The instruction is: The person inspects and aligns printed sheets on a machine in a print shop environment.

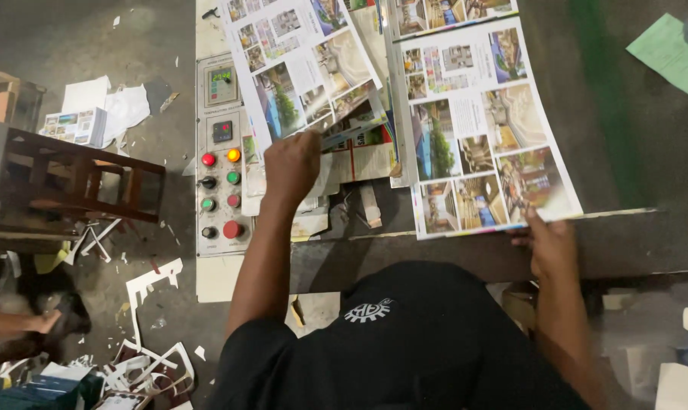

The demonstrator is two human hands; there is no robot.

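My left hand (292,165) is raised over the machine bed and pinches the lower edge of a glossy printed sheet (306,68) covered in small photos, lifting its corner. My right hand (550,243) rests at the near edge of a second printed sheet (480,125) that lies flat on the right side of the bed, fingers on its bottom right corner. A thin metal bar (399,99) runs between the two sheets. My black shirt fills the bottom centre.
A grey control panel (221,152) with red, green and orange buttons and a small display sits left of the sheets. A dark wooden stool (78,182) stands at far left. Paper offcuts litter the floor (154,334). Another person's hand (40,323) shows at lower left. A green paper (670,53) lies upper right.
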